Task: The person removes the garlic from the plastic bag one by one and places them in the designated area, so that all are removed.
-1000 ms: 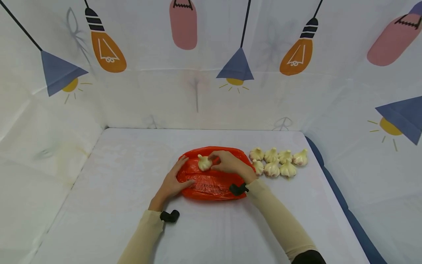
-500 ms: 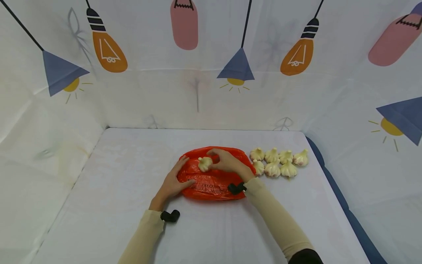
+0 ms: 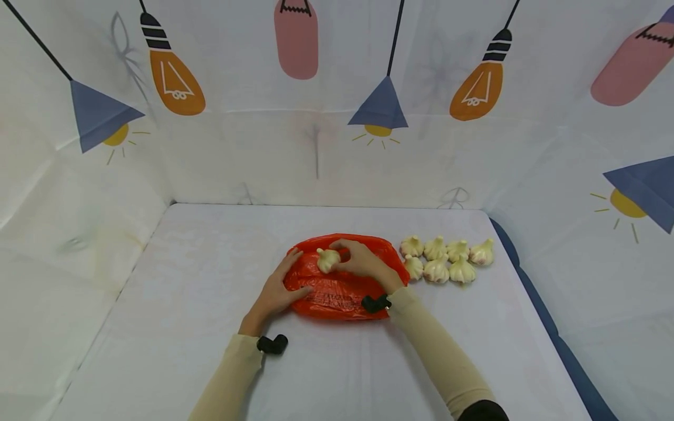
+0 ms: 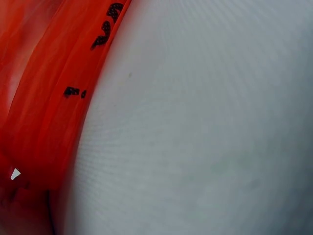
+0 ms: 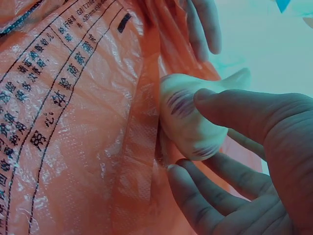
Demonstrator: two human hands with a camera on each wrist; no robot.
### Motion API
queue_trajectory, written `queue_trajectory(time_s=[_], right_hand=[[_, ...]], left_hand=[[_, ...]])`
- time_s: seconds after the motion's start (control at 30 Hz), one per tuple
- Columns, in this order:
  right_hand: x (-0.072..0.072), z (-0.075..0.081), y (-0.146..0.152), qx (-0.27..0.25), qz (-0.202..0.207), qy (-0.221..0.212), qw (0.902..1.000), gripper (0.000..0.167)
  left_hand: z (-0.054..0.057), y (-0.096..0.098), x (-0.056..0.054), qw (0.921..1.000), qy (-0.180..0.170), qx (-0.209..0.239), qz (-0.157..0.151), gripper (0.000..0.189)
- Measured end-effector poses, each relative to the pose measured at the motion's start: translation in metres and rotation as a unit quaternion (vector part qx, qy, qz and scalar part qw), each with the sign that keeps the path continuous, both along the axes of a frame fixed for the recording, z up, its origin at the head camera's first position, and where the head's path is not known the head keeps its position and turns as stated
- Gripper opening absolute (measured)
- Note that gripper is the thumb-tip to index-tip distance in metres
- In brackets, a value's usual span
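Note:
A garlic bulb (image 3: 327, 261), pale with purple streaks, is pinched by my right hand (image 3: 363, 260) over the red plastic bag (image 3: 332, 295). In the right wrist view the thumb presses one side of the bulb (image 5: 195, 115), and the fingers curl beneath it, beside a fold of the bag. My left hand (image 3: 276, 287) rests spread at the bag's left side, thumb along the front and fingers extended toward the back. The tips of two straight fingers (image 5: 208, 27) show beyond the bulb in the right wrist view. Only the bag (image 4: 54, 98) and white surface appear in the left wrist view.
Several garlic bulbs (image 3: 437, 271) sit in two rows just right of the bag on the white table (image 3: 210, 245). A white cloth (image 3: 337, 164) printed with lamps and bulbs hangs behind the table. Black wrist cameras (image 3: 272, 344) are worn on both wrists.
The garlic bulb has tilted a little in the right hand, and that hand's upper fingers have shifted slightly up and left. The left hand stays in place on the bag.

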State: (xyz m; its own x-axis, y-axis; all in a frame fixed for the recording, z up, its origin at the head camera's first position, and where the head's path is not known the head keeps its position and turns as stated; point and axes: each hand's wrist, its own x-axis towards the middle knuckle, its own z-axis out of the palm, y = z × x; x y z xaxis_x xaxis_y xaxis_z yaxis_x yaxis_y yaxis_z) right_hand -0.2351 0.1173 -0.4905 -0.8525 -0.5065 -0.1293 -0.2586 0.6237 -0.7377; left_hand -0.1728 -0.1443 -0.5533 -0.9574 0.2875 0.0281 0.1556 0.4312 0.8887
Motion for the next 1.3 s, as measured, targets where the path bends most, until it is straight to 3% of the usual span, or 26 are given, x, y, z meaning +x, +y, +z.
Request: queue_trajectory(time_s=[0.73,1.3], right_hand=[[0.004,-0.006,0.002,-0.02,-0.028,-0.007,0.9994,0.041],[0.014,0.009,0.011,-0.073,-0.067,0.012,0.995,0.043]], left_hand=[[0.002,0.001,0.002,1.0,-0.006,0.004,0.002,0.092],[0.001,0.001,0.0,0.9999,-0.008,-0.001,0.006,0.092]])
